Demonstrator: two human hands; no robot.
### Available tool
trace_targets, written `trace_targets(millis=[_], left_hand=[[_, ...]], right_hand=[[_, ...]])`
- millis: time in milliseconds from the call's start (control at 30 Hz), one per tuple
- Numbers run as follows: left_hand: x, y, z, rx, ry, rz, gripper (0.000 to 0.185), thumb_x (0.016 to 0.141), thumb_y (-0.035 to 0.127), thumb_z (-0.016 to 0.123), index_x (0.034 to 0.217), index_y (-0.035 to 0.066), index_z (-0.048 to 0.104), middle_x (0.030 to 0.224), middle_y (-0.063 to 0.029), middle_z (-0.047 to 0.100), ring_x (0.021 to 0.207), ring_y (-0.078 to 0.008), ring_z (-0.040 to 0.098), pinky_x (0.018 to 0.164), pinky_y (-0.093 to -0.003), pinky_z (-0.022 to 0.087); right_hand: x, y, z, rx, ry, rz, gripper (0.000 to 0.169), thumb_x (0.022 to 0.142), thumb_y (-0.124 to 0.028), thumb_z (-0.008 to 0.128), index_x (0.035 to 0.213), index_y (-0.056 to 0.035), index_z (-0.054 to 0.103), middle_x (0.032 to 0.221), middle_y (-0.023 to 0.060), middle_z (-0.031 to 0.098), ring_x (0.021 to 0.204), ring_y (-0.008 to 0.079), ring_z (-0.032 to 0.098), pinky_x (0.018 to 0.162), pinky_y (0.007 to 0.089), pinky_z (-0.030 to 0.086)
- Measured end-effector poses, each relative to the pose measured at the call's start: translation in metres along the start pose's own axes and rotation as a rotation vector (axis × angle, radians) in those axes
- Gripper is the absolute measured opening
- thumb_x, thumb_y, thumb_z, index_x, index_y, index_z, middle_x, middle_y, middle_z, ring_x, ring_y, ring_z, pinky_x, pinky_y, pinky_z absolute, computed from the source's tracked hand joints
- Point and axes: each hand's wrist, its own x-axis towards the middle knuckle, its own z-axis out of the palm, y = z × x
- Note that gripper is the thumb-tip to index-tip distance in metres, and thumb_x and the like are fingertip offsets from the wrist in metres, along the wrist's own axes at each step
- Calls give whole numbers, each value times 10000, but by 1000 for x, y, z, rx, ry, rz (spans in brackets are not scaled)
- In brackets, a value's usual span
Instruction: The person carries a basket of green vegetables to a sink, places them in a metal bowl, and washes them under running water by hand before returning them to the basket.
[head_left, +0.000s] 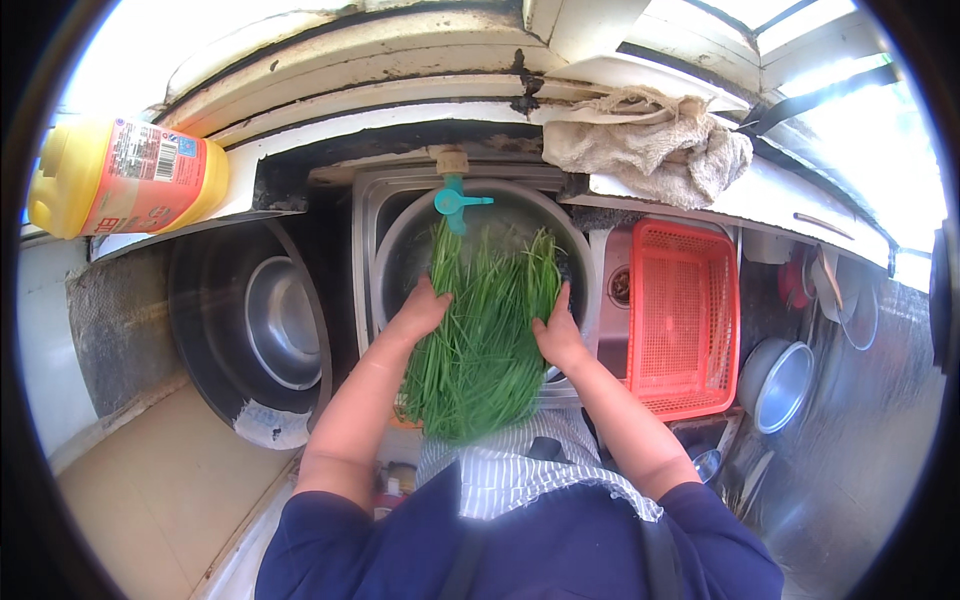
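Observation:
A large mass of long, thin green leafy stalks (487, 337) lies in and over the near rim of a round metal basin (592, 262), which sits in a stainless steel sink (361, 247). At its left side my left hand (426, 306) grips the stalks, fingertips partly hidden. Around the right side of the same greens, my right hand (559, 330) is closed with its thumb on top. A turquoise plastic tap (450, 201) projects over the basin's far side, just beyond the greens.
An orange-red plastic basket (682, 322) stands right of the basin, beside a drain (619, 287). Large dark metal basins (225, 337) are at left. A yellow jug (157, 180) and a crumpled cloth (652, 146) rest on the ledge. A metal pot (784, 386) is farther right.

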Motion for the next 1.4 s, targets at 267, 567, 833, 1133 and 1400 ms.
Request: trace_targets(millis=[267,567,833,1133,1400], left_hand=[[21,-14,81,774,272,294,795,879,507,545,1480,87,240,1553,-216,73,1421,-424,95,1087,-620,165],[14,-8,57,544,373,391,599,858,340,620,1349,42,452,1498,-236,251,1403,-416,178,1111,-549,187],[72,21,43,304,531,376,294,821,232,677,1024,26,620,885,-170,635,836,-360,611,741,-459,480],[106,30,45,201,511,166,306,857,339,609,1000,80,685,908,-157,674,869,-356,635,741,-428,497],[15,61,62,-15,403,537,180,855,118,620,993,51,715,915,-133,679,840,-247,650,764,-328,501]], right_hand=[[43,-1,48,-795,52,-372,768,872,-405,591,1466,-53,253,1550,188,139,1442,357,84,1143,531,128],[23,-15,29,-505,122,-302,651,840,-258,644,1386,-14,387,1510,231,217,1417,392,157,1138,505,167],[15,-7,34,-437,159,-324,589,834,-208,642,1343,3,434,1489,283,217,1396,426,192,1127,503,209],[-5,-9,18,-361,177,-351,578,837,-186,651,1338,3,434,1471,317,238,1381,452,213,1117,465,250],[-36,0,7,-296,148,-398,548,824,-169,650,1306,15,464,1442,309,299,1361,458,257,1101,471,278]])
